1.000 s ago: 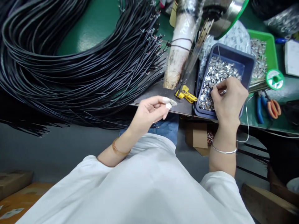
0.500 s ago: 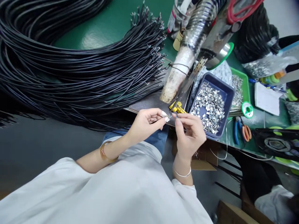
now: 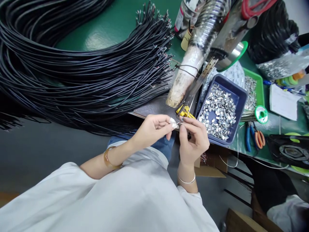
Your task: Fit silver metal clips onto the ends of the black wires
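My left hand (image 3: 158, 129) is pinched on a tiny item too small to name, with white wraps on its fingertips. Facing it, my right hand (image 3: 193, 137) has thumb and forefinger closed around something small that I cannot make out. The fingertips of both hands nearly meet at the table's front edge. Just beyond them lies a yellow tool part (image 3: 185, 111), below the tip of a plastic-wrapped tube (image 3: 182, 79). Beside my right hand stands a blue tray (image 3: 238, 93) of small metal pieces (image 3: 218, 109).
Black cables (image 3: 91, 71) cover the left of the green table (image 3: 103, 35). To the right are a green tray (image 3: 259, 85), a solder spool (image 3: 261, 114), blue pliers (image 3: 248, 138), orange-handled pliers (image 3: 260, 139) and paper (image 3: 283, 102). A person's sleeve (image 3: 285, 211) shows at the lower right.
My right hand has shifted slightly left and down, and the fingertips of both hands are closer together. The view has moved a little, so the trays appear farther right.
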`<state>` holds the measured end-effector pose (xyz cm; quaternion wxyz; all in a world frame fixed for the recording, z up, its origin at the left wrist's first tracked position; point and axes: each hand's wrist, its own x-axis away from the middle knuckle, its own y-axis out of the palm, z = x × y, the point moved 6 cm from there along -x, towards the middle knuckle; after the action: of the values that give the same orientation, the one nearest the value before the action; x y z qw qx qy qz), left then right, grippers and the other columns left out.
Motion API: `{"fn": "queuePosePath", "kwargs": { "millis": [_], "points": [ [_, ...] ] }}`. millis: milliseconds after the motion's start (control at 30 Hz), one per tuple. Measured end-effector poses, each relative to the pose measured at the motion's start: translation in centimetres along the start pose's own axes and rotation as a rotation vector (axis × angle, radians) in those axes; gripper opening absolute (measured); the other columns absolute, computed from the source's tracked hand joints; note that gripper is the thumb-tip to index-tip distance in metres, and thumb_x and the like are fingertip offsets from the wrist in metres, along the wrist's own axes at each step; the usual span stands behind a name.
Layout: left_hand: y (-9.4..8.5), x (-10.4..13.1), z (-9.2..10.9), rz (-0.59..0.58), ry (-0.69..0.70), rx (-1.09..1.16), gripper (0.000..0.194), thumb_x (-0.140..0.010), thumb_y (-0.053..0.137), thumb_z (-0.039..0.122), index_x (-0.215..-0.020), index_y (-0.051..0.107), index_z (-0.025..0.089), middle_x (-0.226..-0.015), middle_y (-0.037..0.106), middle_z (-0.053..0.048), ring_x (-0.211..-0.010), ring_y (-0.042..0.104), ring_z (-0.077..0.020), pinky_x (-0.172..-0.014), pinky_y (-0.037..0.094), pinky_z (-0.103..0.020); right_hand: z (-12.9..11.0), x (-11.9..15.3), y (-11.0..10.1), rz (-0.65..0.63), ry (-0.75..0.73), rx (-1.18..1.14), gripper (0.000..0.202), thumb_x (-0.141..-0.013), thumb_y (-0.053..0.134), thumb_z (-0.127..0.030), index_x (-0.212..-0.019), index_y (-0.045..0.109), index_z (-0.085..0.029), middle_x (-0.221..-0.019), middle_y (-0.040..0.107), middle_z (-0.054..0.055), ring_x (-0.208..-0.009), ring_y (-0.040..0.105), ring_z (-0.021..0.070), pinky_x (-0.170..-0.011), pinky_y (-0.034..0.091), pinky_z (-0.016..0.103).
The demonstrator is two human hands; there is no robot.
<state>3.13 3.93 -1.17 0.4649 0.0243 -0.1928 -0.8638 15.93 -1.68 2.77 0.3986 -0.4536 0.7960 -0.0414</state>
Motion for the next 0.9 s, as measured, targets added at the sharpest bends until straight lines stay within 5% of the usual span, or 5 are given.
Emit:
{"fn": "queuePosePath", "kwargs": {
  "millis": [300,500,667,900],
  "points": [
    [-0.7,-0.7,0.4,0.112,-0.002,0.086,0.014,-0.074,0.075,0.023,-0.074,0.065,0.014,-0.056,0.045,0.006,-0.052,0.035,-0.0055,-0.050,0.026,-0.020,-1.8,0.2,-0.3,0.017,-0.258,0.069,0.031,-0.082,0.073,-0.010,-0.104,0.068,-0.031,-0.099,0.077,-0.001,-0.087,0.075,0.0175,-0.075,0.065,0.034],
    [-1.1,-0.6,0.8,0.150,-0.017,0.046,0.009,-0.073,0.073,0.021,-0.071,0.069,0.013,-0.055,0.047,0.005,-0.051,0.032,-0.0050,-0.049,0.023,-0.021,0.1,-0.1,0.2,-0.018,-0.032,-0.091,0.018,-0.089,0.064,-0.013,-0.100,0.064,-0.027,-0.099,0.076,0.002,-0.090,0.076,0.0190,-0.076,0.065,0.037],
    [-1.3,-0.8,0.9,0.158,-0.034,0.047,0.015,-0.070,0.077,0.026,-0.067,0.070,0.013,-0.053,0.047,0.005,-0.049,0.031,-0.0045,-0.047,0.027,-0.020,-0.3,-0.4,0.5,-0.053,-0.142,0.008,0.019,-0.084,0.069,-0.011,-0.095,0.066,-0.026,-0.100,0.078,0.001,-0.090,0.076,0.0180,-0.081,0.064,0.036],
    [-1.2,-1.4,1.5,0.250,-0.007,0.056,0.009,-0.066,0.074,0.021,-0.064,0.072,0.013,-0.065,0.066,0.000,-0.061,0.054,-0.0089,-0.060,0.045,-0.021,-0.7,-0.3,0.7,-0.031,-0.300,0.158,0.024,-0.082,0.072,-0.009,-0.097,0.064,-0.027,-0.104,0.079,0.001,-0.089,0.076,0.0154,-0.079,0.063,0.030]
  ]
}}
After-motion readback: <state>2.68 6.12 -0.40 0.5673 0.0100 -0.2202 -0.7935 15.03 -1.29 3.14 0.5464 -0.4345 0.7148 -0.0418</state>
